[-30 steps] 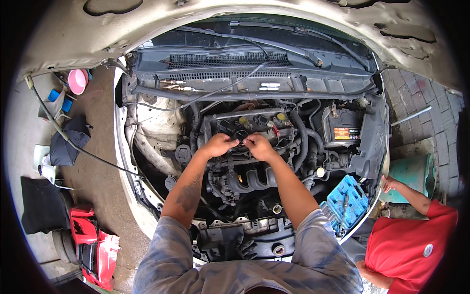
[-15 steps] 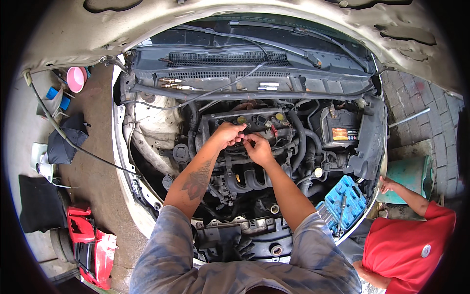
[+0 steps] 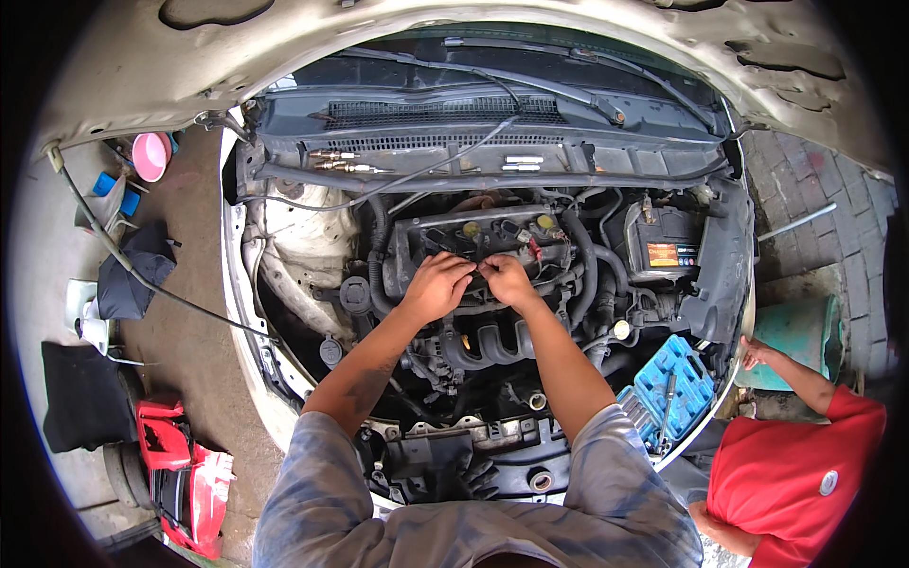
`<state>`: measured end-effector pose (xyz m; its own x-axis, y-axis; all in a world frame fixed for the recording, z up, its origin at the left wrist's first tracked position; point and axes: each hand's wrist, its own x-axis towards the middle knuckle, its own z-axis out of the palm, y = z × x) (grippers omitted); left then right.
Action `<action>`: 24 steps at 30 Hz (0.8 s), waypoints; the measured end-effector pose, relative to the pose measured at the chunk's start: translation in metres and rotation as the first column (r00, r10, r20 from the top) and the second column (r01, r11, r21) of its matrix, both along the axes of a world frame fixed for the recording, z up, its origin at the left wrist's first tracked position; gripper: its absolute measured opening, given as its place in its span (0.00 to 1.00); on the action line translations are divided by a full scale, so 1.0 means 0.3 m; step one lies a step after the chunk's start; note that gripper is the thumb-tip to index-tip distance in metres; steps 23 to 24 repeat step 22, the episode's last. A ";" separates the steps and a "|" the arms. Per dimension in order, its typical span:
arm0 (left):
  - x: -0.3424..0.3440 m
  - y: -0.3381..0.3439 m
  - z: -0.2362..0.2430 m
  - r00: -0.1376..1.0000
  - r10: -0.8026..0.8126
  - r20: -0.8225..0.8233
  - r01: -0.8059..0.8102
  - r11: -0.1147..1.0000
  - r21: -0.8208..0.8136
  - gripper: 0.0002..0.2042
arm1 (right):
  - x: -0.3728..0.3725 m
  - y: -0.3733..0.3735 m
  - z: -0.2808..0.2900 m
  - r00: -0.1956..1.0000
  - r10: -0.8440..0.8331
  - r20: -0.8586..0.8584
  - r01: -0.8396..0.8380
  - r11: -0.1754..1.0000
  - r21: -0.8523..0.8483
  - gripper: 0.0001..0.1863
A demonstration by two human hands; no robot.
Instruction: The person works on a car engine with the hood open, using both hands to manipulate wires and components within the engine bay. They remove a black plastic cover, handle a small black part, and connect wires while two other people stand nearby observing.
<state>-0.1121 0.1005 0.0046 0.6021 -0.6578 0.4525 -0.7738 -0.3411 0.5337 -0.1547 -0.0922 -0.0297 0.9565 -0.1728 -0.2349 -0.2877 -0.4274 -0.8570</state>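
Observation:
My left hand [image 3: 437, 286] lies knuckles up over the front edge of the dark engine cover [image 3: 407, 248]. Its fingers curl inward, and whatever they grip is hidden. Close beside it, my right hand [image 3: 508, 280] has thumb and fingers pinched together. Something small and dark seems to be between them, too small to name. Just beyond the fingers, a black connector [image 3: 514, 230], a red piece [image 3: 535, 249] and two yellowish round caps, one the nearer-left cap [image 3: 471, 229], sit on the cover. The black intake pipes [image 3: 492, 343] run below my wrists.
Spark plugs [image 3: 333, 155] and white sticks [image 3: 523, 161] lie along the cowl. At right are the battery [image 3: 663, 237] and a blue socket case [image 3: 696, 386] with a ratchet [image 3: 669, 390]. A co-worker's hand [image 3: 756, 352] touches the fender. The raised hood [image 3: 123, 66] arches overhead.
My left hand has turned from a raised pinch to knuckles up, lower on the cover. The right hand remains pinched beside it. The view has shifted slightly.

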 end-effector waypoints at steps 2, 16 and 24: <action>0.002 0.001 -0.010 1.000 -0.002 0.011 0.002 1.000 0.027 0.09 | 0.003 0.001 0.023 0.999 -0.001 -0.035 0.002 0.999 0.040 0.14; 0.090 -0.039 -0.058 0.977 -0.142 0.161 0.120 0.983 0.143 0.07 | -0.039 -0.001 0.080 0.999 -0.012 0.046 0.014 0.998 -0.059 0.14; 0.090 -0.037 -0.035 0.981 -0.132 0.143 0.086 0.954 0.287 0.09 | -0.051 0.020 0.078 0.978 0.015 0.210 0.044 0.961 -0.273 0.16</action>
